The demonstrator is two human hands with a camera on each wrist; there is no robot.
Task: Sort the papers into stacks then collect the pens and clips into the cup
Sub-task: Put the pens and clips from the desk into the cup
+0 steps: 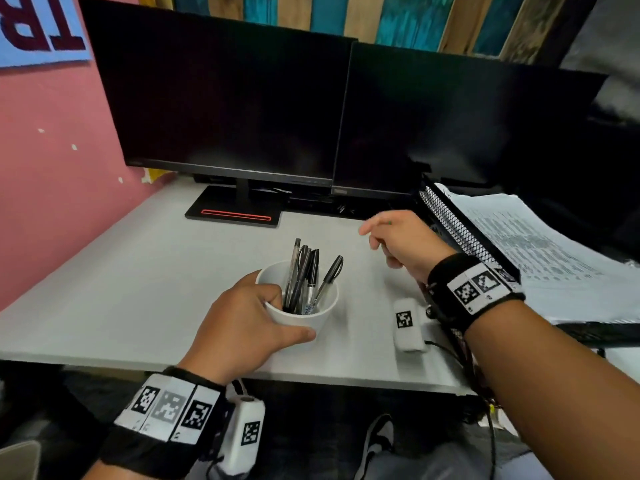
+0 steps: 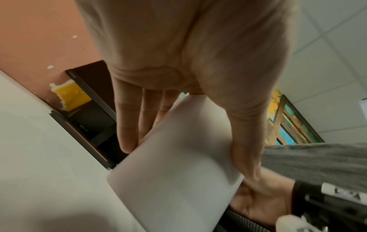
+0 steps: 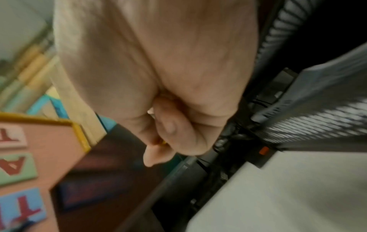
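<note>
A white cup (image 1: 325, 306) stands near the front of the white desk (image 1: 138, 289), with several black pens (image 1: 304, 275) upright in it. My left hand (image 1: 291, 315) grips the cup, fingers over its near-left rim and thumb on its front wall; the left wrist view shows the cup (image 2: 174, 164) in that hand (image 2: 186, 145). My right hand (image 1: 372, 237) hovers right of and behind the cup, fingers curled. A green bit (image 1: 389, 222) shows at its knuckles. In the right wrist view a yellow bit (image 3: 163, 142) sits pinched in the right hand (image 3: 160, 143); these look like small clips.
A black mesh tray (image 1: 450, 220) with stacked printed papers (image 1: 540, 244) sits at the right. Two dark monitors (image 1: 225, 98) stand at the back, one on a stand with a red stripe (image 1: 235, 214). A white tagged device (image 1: 408, 323) lies right of the cup. A pink wall closes the left.
</note>
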